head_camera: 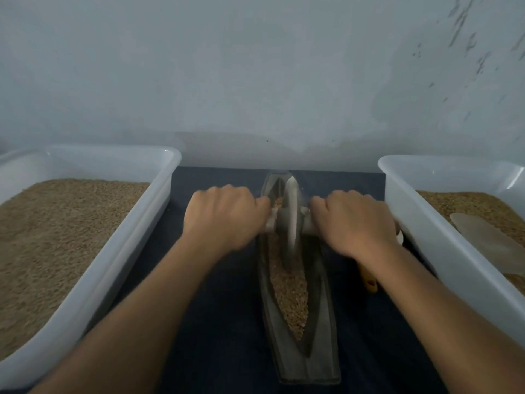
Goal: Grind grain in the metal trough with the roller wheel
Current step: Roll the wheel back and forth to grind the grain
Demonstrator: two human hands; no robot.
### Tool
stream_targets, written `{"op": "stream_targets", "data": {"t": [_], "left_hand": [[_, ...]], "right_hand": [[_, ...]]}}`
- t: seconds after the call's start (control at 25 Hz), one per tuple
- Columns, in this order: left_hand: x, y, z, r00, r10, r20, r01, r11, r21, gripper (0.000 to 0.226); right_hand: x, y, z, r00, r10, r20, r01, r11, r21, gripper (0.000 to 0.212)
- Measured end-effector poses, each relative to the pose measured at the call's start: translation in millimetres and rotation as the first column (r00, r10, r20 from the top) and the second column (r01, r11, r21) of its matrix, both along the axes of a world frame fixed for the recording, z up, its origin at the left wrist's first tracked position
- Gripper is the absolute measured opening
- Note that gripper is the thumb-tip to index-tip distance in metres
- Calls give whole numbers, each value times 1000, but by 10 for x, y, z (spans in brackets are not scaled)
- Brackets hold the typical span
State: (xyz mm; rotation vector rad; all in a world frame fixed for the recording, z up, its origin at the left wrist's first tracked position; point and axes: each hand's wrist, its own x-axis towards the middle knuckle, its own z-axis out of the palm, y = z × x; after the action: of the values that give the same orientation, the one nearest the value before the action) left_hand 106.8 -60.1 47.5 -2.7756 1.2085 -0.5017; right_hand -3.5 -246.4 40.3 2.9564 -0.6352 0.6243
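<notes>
Long, boat-shaped metal trough (301, 336) on a dark blue cloth (221, 322), smooth and grey, pointed at both ends. Brown, bumpy grain (289, 291) down its middle groove. Thin round roller wheel (291, 214) standing in the trough near the far end, a bit blurry. Left hand (221, 217) curled tight round the wheel's handle left of the trough; right hand (355, 223) gripping the handle on the other side. White plastic tub (136, 223) left of the trough, full of grain. Another tub (426, 223) right of it, cut off, with a pale flat scoop (483, 237). Yellow thing (369, 282) half hidden under the right wrist, hard to make out
</notes>
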Motion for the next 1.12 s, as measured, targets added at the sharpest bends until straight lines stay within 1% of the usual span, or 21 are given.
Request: {"op": "stream_targets", "data": {"t": [0.08,0.12,0.16,0.2,0.24,0.28,0.32,0.36,0.4,0.48,0.56,0.64,0.72,0.76,0.8,0.84,0.88,0.92,0.96,1.04,1.12], "left_hand": [[286,-157,156,958,86,-273,-73,996,59,49],[350,-207,198,936,98,-338,-78,994,72,48],[359,-209,196,933,96,-347,-70,994,86,42],[340,-180,163,940,103,-326,-81,994,80,32],[260,-114,97,959,111,-261,-96,993,69,22],[113,-22,32,988,100,-120,-98,995,28,14],[-76,72,-36,997,47,55,-46,999,-26,9],[-284,164,-102,988,-2,151,11,998,-62,12],[-475,250,-162,981,-43,190,67,991,-120,21],[-673,412,-227,983,-61,174,105,960,-259,35],[-727,477,-238,991,-30,128,75,930,-361,38],[-687,444,-180,985,-50,167,102,943,-316,37],[-519,316,-136,978,-75,193,112,975,-193,33],[-373,219,-95,990,-62,130,79,989,-126,28],[-160,109,-41,999,-13,45,17,994,-104,24],[54,11,27,994,56,-91,-61,997,-55,24],[224,-68,85,966,103,-236,-97,995,34,24],[344,-140,133,937,124,-326,-99,991,90,23],[398,-191,155,925,124,-358,-93,990,103,21],[311,-152,82,953,124,-277,-113,992,55,18],[18,-12,-53,996,85,-6,-86,995,-60,18]], "right_hand": [[239,-137,113,987,22,-158,-14,999,53,42],[303,-144,153,985,36,-169,-29,999,45,41],[325,-121,169,990,40,-135,-39,999,10,42],[306,-90,162,996,35,-84,-38,999,-32,44],[252,-50,138,999,20,-36,-22,998,-51,47],[157,2,100,1000,1,-2,-1,998,-61,51],[30,60,44,1000,-6,23,8,997,-74,55],[-127,136,-20,998,1,66,4,997,-80,57],[-294,218,-72,989,29,142,-20,998,-68,57],[-574,345,-153,937,115,329,-100,993,-61,53],[-711,377,-208,899,192,394,-170,981,-91,48],[-685,360,-214,900,197,389,-169,980,-105,49],[-485,292,-151,944,97,315,-67,992,-107,55],[-320,228,-97,968,40,246,-14,994,-108,57],[-140,145,-40,986,13,167,6,994,-110,57],[39,53,33,997,12,82,-4,995,-99,55],[193,-24,110,1000,13,0,-13,998,-64,53],[306,-73,167,999,8,-52,-9,1000,-16,52],[369,-102,190,998,1,-58,-1,1000,12,52],[321,-64,150,1000,-6,7,7,998,-63,52],[86,65,36,995,-3,97,16,990,-137,55]]}}
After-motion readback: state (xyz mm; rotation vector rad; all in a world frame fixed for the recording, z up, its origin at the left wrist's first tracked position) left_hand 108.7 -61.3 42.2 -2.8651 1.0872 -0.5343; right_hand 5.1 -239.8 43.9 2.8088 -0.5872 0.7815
